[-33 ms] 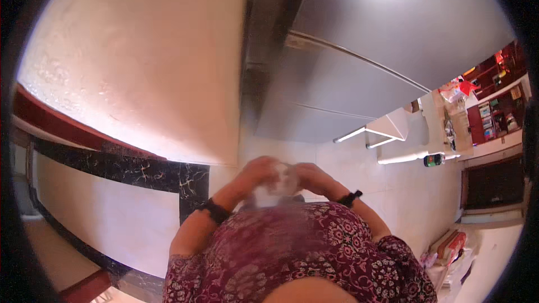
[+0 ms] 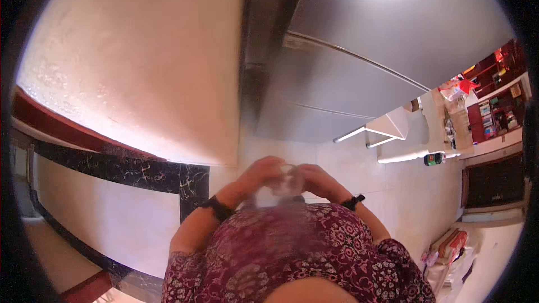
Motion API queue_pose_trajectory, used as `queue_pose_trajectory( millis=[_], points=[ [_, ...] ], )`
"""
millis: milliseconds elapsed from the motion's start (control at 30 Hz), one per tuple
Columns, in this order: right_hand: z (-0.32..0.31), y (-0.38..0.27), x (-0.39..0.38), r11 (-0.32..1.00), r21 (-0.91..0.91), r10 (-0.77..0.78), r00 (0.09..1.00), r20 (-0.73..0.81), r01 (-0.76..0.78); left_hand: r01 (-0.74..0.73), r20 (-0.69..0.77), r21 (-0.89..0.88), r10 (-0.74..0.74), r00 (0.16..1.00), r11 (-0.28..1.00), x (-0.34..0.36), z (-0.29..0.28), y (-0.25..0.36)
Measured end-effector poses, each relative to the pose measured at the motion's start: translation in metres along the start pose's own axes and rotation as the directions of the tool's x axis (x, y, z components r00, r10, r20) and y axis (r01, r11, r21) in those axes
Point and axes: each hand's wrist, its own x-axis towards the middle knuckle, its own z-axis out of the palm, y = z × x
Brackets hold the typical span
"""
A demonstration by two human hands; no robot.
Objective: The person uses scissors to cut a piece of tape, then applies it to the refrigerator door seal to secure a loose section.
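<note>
L hand (image 2: 259,174) + R hand (image 2: 321,180) at lower ctr of frame, fingers curled in from either side against a translucent whitish item (image 2: 291,181), no open gap seen; which fingertips pinch = can't tell (blur). Item sits btwn the hands, just in front of the torso; exact type n/a, too blurred. Held close w/ elbows bent, prob. so both hands can steady it & work it at once. Black wristband (image 2: 218,211) on L wrist, dark watch-like band (image 2: 353,201) on R. Burgundy floral top (image 2: 351,241) fills bottom ctr. Beyond: pale tiled floor (image 2: 404,191) under/around; black marbled border strip (image 2: 132,173) at lower L. Grey fridge-like panelled unit (image 2: 359,45), upper ctr to upper R, well apart from hands. White-legged stand (image 2: 384,139) R of ctr, green-and-black container (image 2: 433,160) near it. Dark red shelving (image 2: 494,120) w/ small stuff at far R, prob. storage.
</note>
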Motion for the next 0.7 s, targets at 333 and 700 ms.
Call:
queue_pose_trajectory(
  millis=[333,700],
  points=[
    [-0.003,0.004,-0.091,0.678,0.734,0.510,0.746,-0.428,-0.043,-0.640,0.619,0.690,0.735,0.277,-0.340,0.121,0.025,-0.006],
    [0.110,0.127,-0.201,0.649,0.664,0.753,0.439,-0.490,-0.373,-0.642,-0.326,0.640,0.906,0.271,0.423,0.158,0.008,0.184]
  ],
)
